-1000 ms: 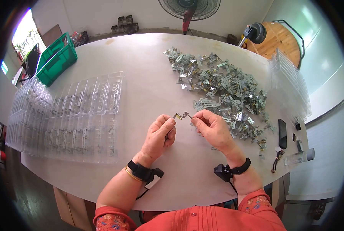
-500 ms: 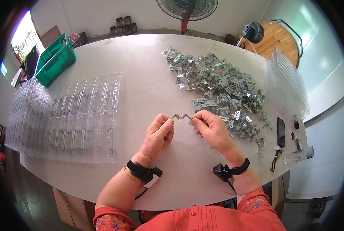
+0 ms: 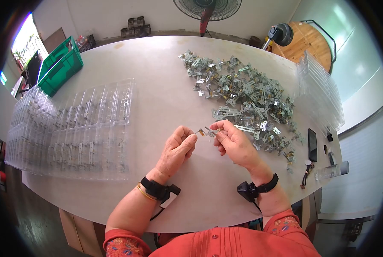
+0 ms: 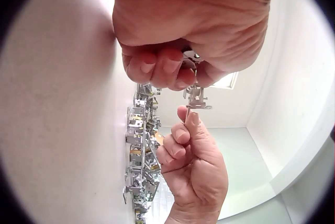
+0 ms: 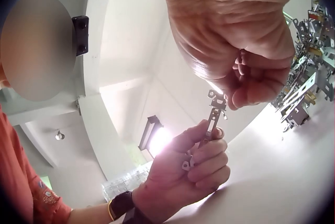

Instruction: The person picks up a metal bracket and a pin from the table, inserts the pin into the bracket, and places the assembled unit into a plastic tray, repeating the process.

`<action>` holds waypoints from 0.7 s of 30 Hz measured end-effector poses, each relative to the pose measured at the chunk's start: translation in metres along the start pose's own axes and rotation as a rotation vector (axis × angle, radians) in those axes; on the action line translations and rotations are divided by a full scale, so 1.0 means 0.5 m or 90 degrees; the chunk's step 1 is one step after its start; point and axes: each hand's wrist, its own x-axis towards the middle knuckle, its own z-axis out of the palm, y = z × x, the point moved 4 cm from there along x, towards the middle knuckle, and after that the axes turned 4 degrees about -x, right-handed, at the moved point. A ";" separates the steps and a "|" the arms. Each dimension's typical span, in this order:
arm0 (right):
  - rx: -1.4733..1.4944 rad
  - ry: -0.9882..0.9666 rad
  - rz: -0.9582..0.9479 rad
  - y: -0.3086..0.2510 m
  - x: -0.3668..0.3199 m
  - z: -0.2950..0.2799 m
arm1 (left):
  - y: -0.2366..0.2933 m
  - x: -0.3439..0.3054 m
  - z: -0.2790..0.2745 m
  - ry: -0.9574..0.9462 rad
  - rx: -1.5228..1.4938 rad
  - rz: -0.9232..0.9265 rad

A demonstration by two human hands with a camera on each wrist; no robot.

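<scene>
Between both hands is a small metal hinge bracket point(image 3: 207, 132), with a brass-coloured bit on its left side. My left hand point(image 3: 175, 147) pinches one end with thumb and forefinger, other fingers curled in. At the opposite end, my right hand point(image 3: 234, 143) grips it between thumb and fingertips. In the right wrist view, the bracket point(image 5: 214, 115) shows a long slot, and its holed end lies at the right fingertips. A second shiny metal bit point(image 5: 187, 163) peeks out among the left fingers; the rest of it is hidden in the palm.
A large pile of similar brackets point(image 3: 251, 90) spreads behind and right of the hands. Clear plastic trays point(image 3: 118, 125) with brackets in their slots lie left; more clear trays point(image 3: 322, 92) stand right. A green crate point(image 3: 63, 70), phone point(image 3: 312, 144) and bottle point(image 3: 330, 172) are near the table's edges.
The bracket has turned between the hands, from a thin zigzag outline to a broader face near the right fingers. The right fingers have shifted their grip; the left hand stays nearly in place.
</scene>
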 end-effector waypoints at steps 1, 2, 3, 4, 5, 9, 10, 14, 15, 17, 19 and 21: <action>0.028 -0.020 0.009 0.006 0.002 0.001 | 0.000 0.000 0.000 0.000 -0.001 -0.001; 0.057 -0.041 0.019 0.010 0.002 0.002 | 0.001 -0.001 0.002 -0.009 0.003 0.002; 0.057 -0.040 0.020 0.007 0.001 0.001 | 0.001 -0.002 0.005 -0.019 0.007 0.004; 0.084 -0.057 0.023 0.001 -0.002 0.003 | 0.001 -0.002 0.005 -0.020 0.006 0.002; 0.112 -0.073 0.027 -0.002 -0.003 0.003 | 0.001 -0.002 0.006 -0.027 0.022 0.005; 0.175 -0.100 0.058 0.008 0.000 -0.004 | 0.001 -0.003 0.009 -0.058 0.052 0.014; 0.196 -0.115 0.069 0.010 -0.001 -0.006 | -0.001 -0.003 0.008 -0.059 0.052 0.014; 0.150 -0.110 0.119 0.005 -0.007 -0.006 | -0.012 -0.002 0.010 -0.107 0.102 0.030; 0.150 -0.110 0.119 0.005 -0.007 -0.006 | -0.013 -0.003 0.011 -0.121 0.112 0.028; 0.082 -0.123 0.077 0.005 -0.006 -0.006 | -0.011 -0.005 0.014 -0.131 0.120 0.026; 0.057 -0.090 0.022 0.015 -0.004 -0.007 | -0.008 -0.006 0.018 -0.140 0.129 0.024; 0.032 -0.057 -0.034 0.011 -0.003 -0.010 | -0.005 -0.008 0.023 -0.148 0.138 0.015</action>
